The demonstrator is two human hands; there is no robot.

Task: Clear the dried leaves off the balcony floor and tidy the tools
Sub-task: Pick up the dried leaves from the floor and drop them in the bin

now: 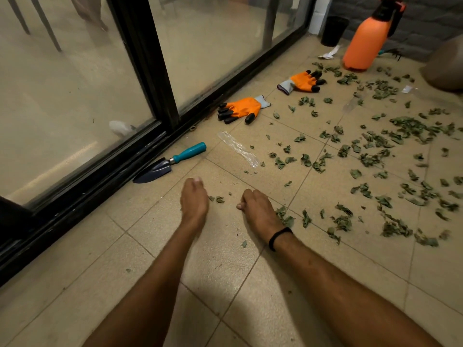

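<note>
Dried green leaves (375,156) lie scattered over the beige floor tiles, thickest on the right. My left hand (194,199) and my right hand (258,209) are stretched out low over the floor, fingers curled in, nothing visible in either. A few leaf bits (216,199) lie between them. A hand trowel (170,162) with a teal handle rests by the door track, just beyond my left hand. Two orange gloves with black claw tips lie further off, one (241,110) by the track, the other (303,81) beyond it. An orange pressure sprayer (365,41) stands at the back.
A black-framed sliding glass door (150,78) runs along the left. A clear plastic wrapper (238,149) lies on the tiles. A black pot (333,30) and paper scrap (328,53) sit in the far corner. A grey rounded object (446,66) sits at the right edge.
</note>
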